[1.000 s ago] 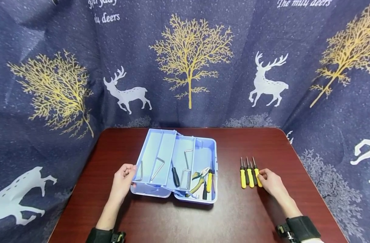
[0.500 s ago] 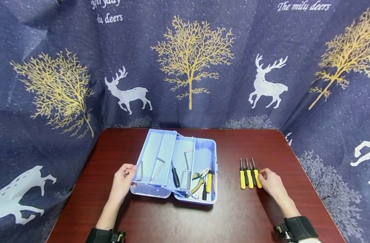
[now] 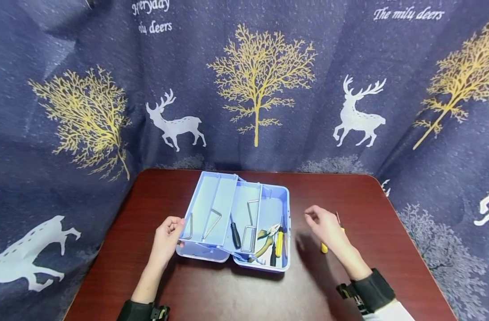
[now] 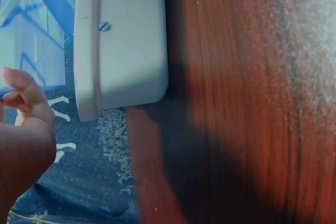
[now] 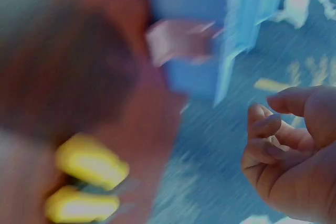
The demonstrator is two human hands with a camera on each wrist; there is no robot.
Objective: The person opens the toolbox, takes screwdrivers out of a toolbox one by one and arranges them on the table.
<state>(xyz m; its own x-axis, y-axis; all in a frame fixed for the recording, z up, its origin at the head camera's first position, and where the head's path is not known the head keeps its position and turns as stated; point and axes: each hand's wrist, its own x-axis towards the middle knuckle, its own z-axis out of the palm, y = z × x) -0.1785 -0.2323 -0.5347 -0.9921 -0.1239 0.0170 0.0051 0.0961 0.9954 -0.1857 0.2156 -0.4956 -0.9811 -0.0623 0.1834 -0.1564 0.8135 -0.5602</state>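
Nearest the onlooker, two forearms with black wrist straps reached over a dark red wood-grain desk (image 3: 228, 294), glossy and round-cornered. The left hand (image 3: 168, 236) gripped the left end of the pale blue plastic toolbox (image 3: 268, 209), fingers curled round the edge of the fold-out tray, probably to steady the box while it stood open. The left wrist view showed the box's smooth rounded corner with one small screw, resting on the desk.

The right hand (image 3: 326, 227) hovered between the toolbox and the yellow-handled screwdrivers (image 3: 323, 248), fingers loosely curled and apart, holding nothing visible. It hid most of the screwdrivers; only a yellow butt and a thin metal tip showed past it. The right wrist view was blurred, yet two yellow handles lay on the desk below the hand.

Inside the box's lower compartment lay pliers (image 3: 264, 238) with yellow-green grips, a yellow-handled tool and a black-handled screwdriver (image 3: 235, 234), packed lengthwise. The upper trays, swung out on bent wire links, looked bare.

Behind, a navy cloth backdrop (image 3: 244, 89) hung in soft folds, printed with gold trees and white deer.
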